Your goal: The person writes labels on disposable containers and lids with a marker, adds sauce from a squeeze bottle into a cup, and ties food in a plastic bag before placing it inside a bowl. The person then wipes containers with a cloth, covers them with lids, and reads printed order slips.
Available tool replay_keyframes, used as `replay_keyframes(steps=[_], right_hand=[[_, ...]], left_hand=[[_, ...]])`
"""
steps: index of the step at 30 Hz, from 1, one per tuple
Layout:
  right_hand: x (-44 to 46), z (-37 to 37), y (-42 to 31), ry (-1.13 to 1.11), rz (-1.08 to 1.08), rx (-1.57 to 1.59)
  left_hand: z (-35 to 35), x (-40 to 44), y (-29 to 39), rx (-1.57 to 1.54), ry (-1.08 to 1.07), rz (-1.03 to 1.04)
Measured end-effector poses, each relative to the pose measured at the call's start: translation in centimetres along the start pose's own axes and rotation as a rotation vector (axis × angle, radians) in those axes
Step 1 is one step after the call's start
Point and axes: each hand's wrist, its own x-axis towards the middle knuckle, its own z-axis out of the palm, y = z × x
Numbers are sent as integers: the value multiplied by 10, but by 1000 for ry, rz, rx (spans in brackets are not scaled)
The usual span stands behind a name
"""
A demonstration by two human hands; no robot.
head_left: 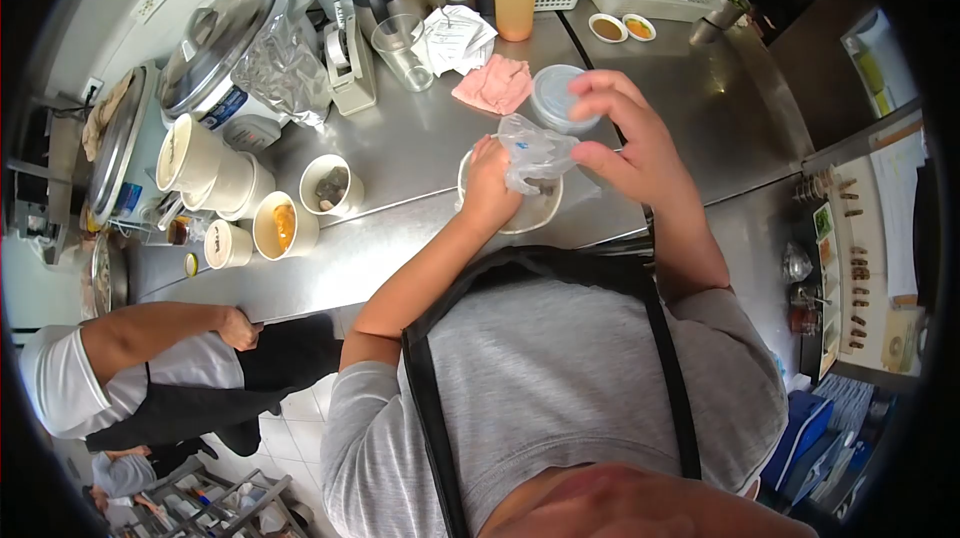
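Spreads right hand (pixel 630 143) beside plastic bag (pixel 537 160); cannot tell grip of left hand (pixel 490 183) at bowl (pixel 527 229) near surface (pixel 690 78) edge; has room rightward.

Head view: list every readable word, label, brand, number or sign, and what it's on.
None legible enough to quote.
Clear plastic over the bowl: blue mark, too blurred.
White slips: print, too small.
Blue label on the large cooker: too blurred.
Small paper tub: dark marks, too small.
Pale sheet at far right: can't tell if printed.
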Motion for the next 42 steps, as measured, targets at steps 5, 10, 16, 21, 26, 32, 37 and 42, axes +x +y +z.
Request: replay_keyframes(steps=[5, 10, 16, 21, 26, 32, 37, 42], right_hand=[[-69, 55, 128, -325, 703, 426], [-84, 104, 109, -109, 734, 934], [-84, 103, 100, -81, 752, 968], [-82, 105, 96, -19, 720, 1028], [-66, 90, 88, -102, 477, 892], [-25, 81, 57, 32, 61, 46], [-17, 97, 36, 86, 209, 318], [-7, 104, 32, 239, 678, 913]], left_hand=[[-2, 2, 5, -214, -36, -41], [4, 1, 7, -249, -17, -124], [19, 7, 0, -168, -15, 8], [28, 5, -3, -116, -78, -5], [20, 8, -8, -84, -112, 49], [15, -1, -11, -255, -106, -73], [10, -12, -20, -27, -302, -133], [20, -14, -30, -171, -206, -217]])
